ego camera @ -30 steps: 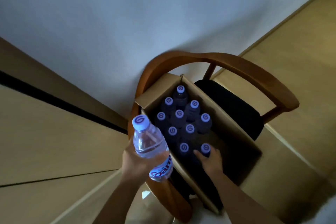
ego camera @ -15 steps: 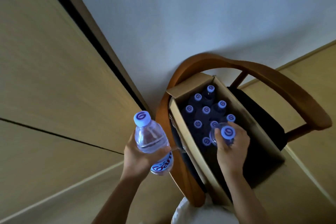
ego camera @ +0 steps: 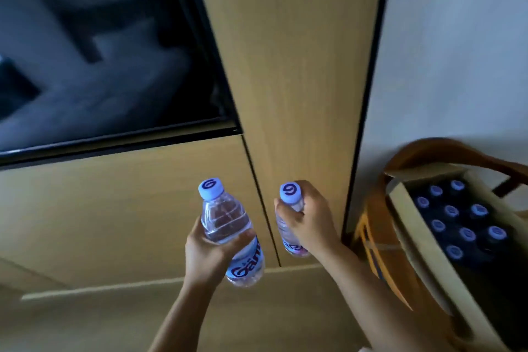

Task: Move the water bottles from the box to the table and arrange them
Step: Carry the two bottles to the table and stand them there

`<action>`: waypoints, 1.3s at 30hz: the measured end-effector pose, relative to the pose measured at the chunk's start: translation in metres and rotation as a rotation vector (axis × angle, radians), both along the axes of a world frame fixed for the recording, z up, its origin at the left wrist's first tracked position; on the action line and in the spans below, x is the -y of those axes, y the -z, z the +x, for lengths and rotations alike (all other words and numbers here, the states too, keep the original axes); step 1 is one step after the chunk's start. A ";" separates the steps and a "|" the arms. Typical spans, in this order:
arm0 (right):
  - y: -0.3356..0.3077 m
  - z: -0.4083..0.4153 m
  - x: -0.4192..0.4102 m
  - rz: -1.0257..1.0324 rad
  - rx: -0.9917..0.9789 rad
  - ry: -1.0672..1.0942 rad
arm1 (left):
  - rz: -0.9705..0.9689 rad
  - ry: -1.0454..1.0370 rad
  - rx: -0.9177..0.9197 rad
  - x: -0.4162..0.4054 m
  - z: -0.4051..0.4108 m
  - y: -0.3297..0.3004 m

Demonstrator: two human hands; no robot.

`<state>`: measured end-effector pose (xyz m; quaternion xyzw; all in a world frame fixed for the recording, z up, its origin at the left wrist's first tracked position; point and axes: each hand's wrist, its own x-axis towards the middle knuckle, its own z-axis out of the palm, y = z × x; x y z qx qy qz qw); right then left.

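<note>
Head view: hands [ego camera: 210,256] [ego camera: 310,223] grip clear ribbed plastic bottles [ego camera: 228,233].

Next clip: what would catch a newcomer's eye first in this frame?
Two clear water bottles with pale caps, held up side by side at centre: the left hand grips the left bottle round its body, the right hand grips the right bottle near its neck. At the right edge, a cardboard box on a wooden chair holds more capped bottles standing upright. A dark glossy panel fills the upper left.
</note>
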<state>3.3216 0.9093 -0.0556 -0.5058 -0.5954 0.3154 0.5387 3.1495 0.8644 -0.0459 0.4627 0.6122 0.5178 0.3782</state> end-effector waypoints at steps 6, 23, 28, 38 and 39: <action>-0.015 -0.144 0.017 -0.001 0.075 -0.390 | 0.093 -0.379 0.063 0.069 -0.135 -0.021; -0.033 -0.517 0.007 0.118 0.162 -1.164 | 0.184 -1.156 -0.010 0.130 -0.401 -0.024; -0.042 -0.617 -0.005 0.147 0.172 -1.341 | 0.154 -1.304 -0.100 0.125 -0.473 -0.030; -0.042 -0.791 0.024 0.287 0.188 -1.543 | 0.115 -1.576 -0.125 0.158 -0.608 -0.028; -0.040 -0.810 0.029 0.283 0.185 -1.544 | 0.110 -1.587 -0.123 0.163 -0.626 -0.027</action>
